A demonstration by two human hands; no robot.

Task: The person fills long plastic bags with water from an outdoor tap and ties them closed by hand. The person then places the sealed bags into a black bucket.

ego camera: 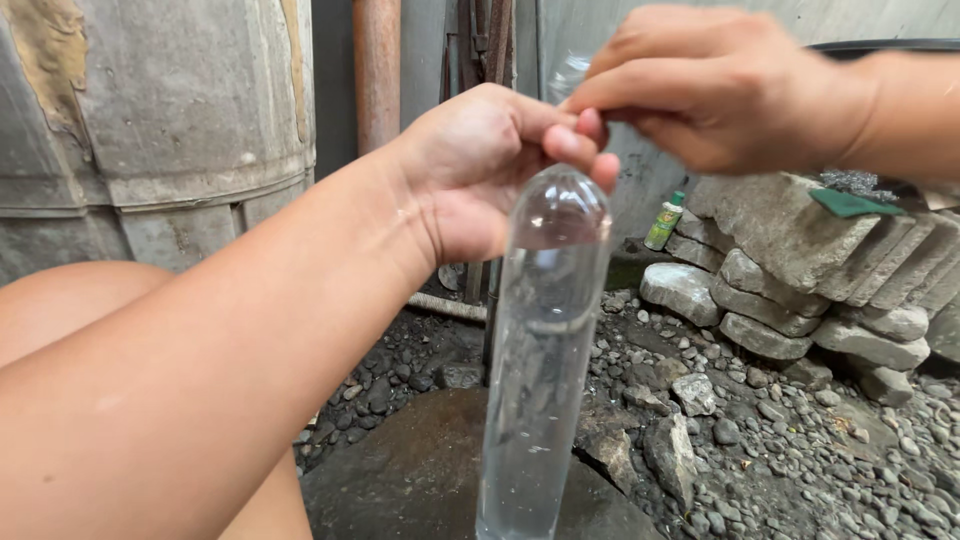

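A long, narrow clear plastic bag (540, 360) filled with water hangs upright in the middle of the view. Its lower end runs out of the bottom of the frame. My left hand (480, 170) pinches the neck of the bag just above the water, fingers closed tight on it. My right hand (710, 85) comes in from the upper right and grips the loose clear plastic (568, 75) at the top of the bag. The two hands touch at the fingertips.
Below lies a large flat dark stone (420, 480) amid wet gravel (800, 430). Stacked grey rocks (790, 270) stand at the right, with a small green bottle (664, 222) behind. A big weathered metal drum (160, 120) and a rusty pipe (376, 70) stand at the left.
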